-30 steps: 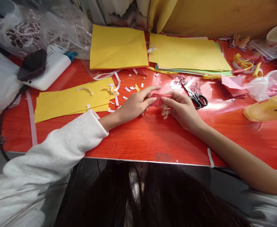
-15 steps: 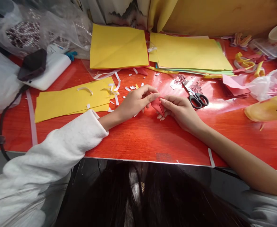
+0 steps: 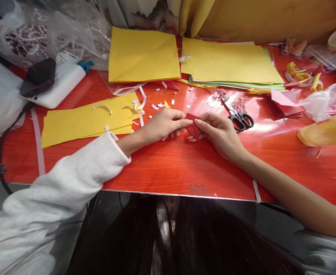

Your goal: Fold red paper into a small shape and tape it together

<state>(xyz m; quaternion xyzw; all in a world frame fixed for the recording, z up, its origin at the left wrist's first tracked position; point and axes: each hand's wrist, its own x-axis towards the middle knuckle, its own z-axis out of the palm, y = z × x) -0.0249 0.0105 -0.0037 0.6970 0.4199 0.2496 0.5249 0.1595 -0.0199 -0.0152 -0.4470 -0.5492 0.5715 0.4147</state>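
Observation:
Between my two hands is a small piece of folded red paper, diamond-like in outline with a crease down it. My left hand pinches its left side, thumb on top and fingers curled beneath. On the right side, my right hand grips it between thumb and fingers. The paper is held just above the red tabletop; parts of it are covered by my fingertips. Black-handled scissors lie just beyond my right hand, by a scatter of dark red bits.
Yellow sheets and a second paper stack lie at the back. Yellow strips and white scraps are left of centre. A white device and plastic bags crowd the left; a yellow cup lies at right.
The red paper has turned so that more of its face shows. My left thumb has come down onto its left edge, and the left fingers have lowered slightly.

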